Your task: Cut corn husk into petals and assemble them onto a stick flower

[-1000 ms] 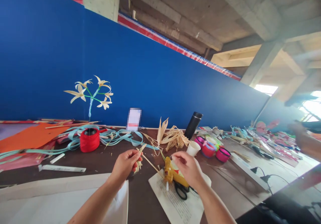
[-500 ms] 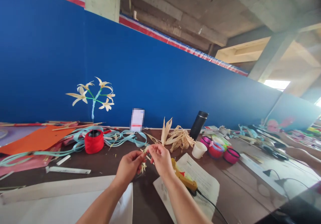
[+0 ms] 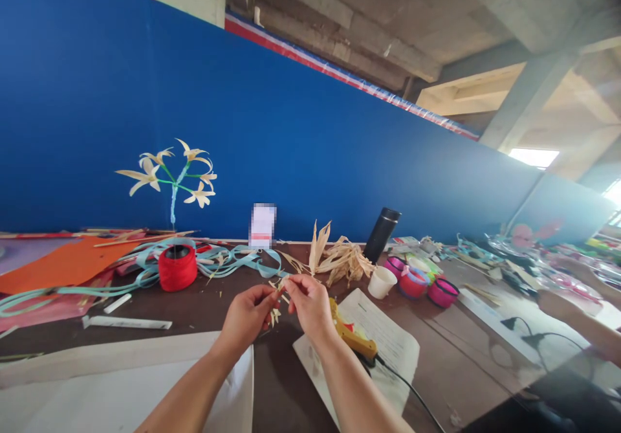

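Note:
Close together over the dark table, my left hand (image 3: 248, 313) and my right hand (image 3: 308, 305) meet at the fingertips. Both are closed in a pinch on a small cream flower-like piece (image 3: 275, 317), which looks like dried corn husk. Its pointed tips show below my left fingers, and a thin pale bit sticks out between the hands. The fingers hide the rest. Beyond my right hand lies a heap of dry corn husks (image 3: 347, 261). A yellow glue gun (image 3: 356, 342) rests on a printed sheet (image 3: 388, 329), beside my right wrist.
At the left, a husk-flower stem (image 3: 173, 203) stands in a red thread spool (image 3: 177, 270), among light-blue straps (image 3: 242, 261) and orange paper (image 3: 63, 265). A white cup (image 3: 381, 282), pink-rimmed containers (image 3: 443, 292) and a black flask (image 3: 382, 233) stand right. Another person's arm (image 3: 577, 316) reaches in.
The view has shifted slightly, so the table things sit a little higher and further left. My hands keep the same pinch. The other person's arm at the right has moved.

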`<state>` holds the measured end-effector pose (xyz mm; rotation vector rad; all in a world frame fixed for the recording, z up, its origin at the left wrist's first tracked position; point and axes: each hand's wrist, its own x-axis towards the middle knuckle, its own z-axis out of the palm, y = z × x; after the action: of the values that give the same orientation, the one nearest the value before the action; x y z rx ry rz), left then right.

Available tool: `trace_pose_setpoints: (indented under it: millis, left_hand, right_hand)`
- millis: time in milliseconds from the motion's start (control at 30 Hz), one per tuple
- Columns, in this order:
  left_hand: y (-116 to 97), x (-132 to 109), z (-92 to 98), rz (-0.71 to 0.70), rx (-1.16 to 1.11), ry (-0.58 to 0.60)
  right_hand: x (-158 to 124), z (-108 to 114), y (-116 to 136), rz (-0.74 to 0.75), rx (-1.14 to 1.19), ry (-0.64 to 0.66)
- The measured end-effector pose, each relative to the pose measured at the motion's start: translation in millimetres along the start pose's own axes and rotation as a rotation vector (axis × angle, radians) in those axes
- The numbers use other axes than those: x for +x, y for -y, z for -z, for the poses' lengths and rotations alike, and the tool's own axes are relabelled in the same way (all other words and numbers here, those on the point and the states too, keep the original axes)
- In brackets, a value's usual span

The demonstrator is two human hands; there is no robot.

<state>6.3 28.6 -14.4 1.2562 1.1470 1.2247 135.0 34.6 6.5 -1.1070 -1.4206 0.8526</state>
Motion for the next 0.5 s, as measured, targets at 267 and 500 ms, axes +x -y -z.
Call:
trace_pose_setpoints:
  millis: [267, 500]
  left_hand:
    - [-8.1, -5.0, -1.4, -0.016, 0.077, 0.0]
    - [-8.0, -6.0, -0.7, -0.067, 0.162, -0.002]
  right_hand:
    - [-2.9, 2.3, 3.8, 0.019, -0.065, -0.009]
    - [-3.6, 2.0, 8.4, 0.013, -0.099, -0.015]
